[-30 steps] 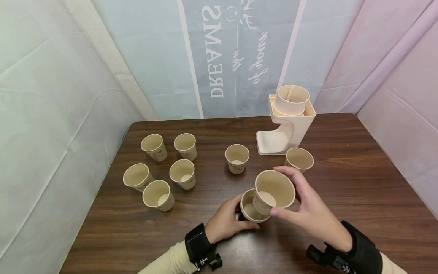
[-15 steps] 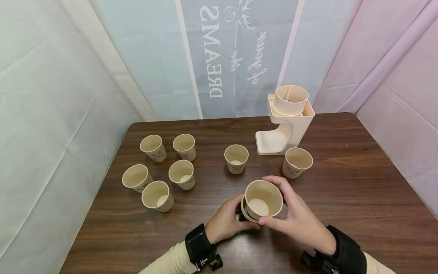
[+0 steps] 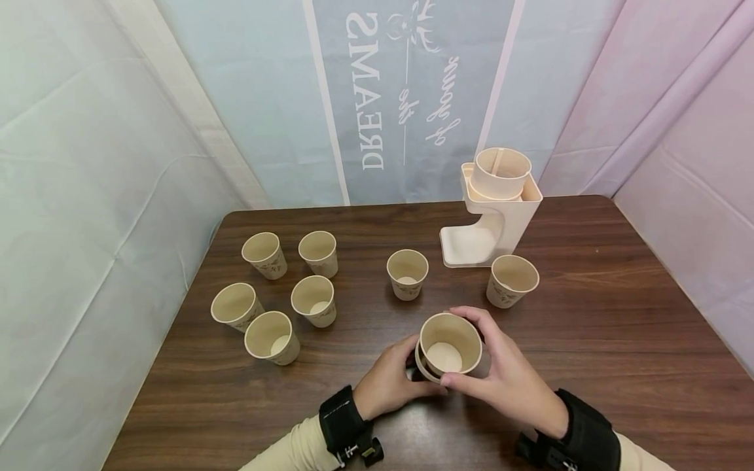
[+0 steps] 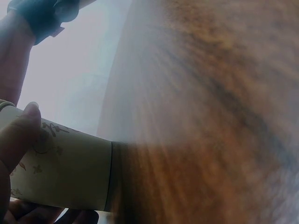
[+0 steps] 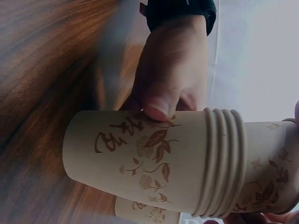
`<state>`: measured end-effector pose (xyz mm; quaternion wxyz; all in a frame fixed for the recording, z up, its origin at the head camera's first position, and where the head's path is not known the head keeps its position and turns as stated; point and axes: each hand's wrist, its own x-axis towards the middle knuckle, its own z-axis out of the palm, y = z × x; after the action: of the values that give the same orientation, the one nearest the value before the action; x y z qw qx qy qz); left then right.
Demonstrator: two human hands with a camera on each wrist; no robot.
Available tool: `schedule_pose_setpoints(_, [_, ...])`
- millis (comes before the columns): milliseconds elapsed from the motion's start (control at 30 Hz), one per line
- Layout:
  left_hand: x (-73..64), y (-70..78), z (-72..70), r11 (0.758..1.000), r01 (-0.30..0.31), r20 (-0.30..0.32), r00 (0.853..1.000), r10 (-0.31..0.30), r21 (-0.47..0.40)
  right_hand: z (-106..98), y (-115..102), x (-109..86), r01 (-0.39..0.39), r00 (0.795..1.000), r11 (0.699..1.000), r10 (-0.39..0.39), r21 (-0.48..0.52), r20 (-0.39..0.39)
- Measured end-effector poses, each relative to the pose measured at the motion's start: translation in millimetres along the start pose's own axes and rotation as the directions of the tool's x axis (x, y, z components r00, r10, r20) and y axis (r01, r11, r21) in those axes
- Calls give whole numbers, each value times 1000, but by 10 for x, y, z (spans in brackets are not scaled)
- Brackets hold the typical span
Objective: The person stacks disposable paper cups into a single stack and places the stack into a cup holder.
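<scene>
My left hand [image 3: 385,376] grips a stack of nested paper cups [image 5: 140,158] from the left, its thumb across the flower print. Several rims sit close together at the top of the stack in the right wrist view. Another paper cup [image 3: 452,337] is partly inside the stack's mouth, its lower part hidden there. Around its upper part my right hand [image 3: 515,383] holds it from the right, thumb in front and fingers behind. In the left wrist view the base of the stack [image 4: 70,168] stands right at the table surface.
Behind the hands stand two single cups [image 3: 407,275] [image 3: 511,281]. Several more cups [image 3: 272,337] stand in a group at the left. A cream-coloured dispenser-like stand [image 3: 501,216] with a round cup on top stands at the back right of the wooden table [image 3: 618,314].
My right hand has moved left and down, bringing its cup from beside the stack's mouth into it. The left hand has kept its hold on the stack.
</scene>
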<state>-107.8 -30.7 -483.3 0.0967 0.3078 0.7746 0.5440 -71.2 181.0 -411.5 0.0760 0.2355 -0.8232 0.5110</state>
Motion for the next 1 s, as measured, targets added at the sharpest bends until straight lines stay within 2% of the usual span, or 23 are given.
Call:
schedule_pose_setpoints(400, [-6, -3, 1, 1000, 21, -2, 1000, -21, -7, 34, 77, -17, -32, 999, 999, 32, -24, 18])
schedule_pose_setpoints(600, [-1, -10, 5, 1000, 15, 0, 1000, -15, 2, 55, 110, -34, -44, 999, 996, 45, -77, 19])
schedule_pose_setpoints(833, [-1, 6, 1, 995, 89, 14, 996, -89, -40, 81, 144, -57, -34, 999, 991, 39, -131, 35])
schedule_pose_setpoints(1000, [1, 7, 0, 995, 93, 21, 995, -93, -22, 87, 154, -64, -30, 998, 988, 37, -152, 46])
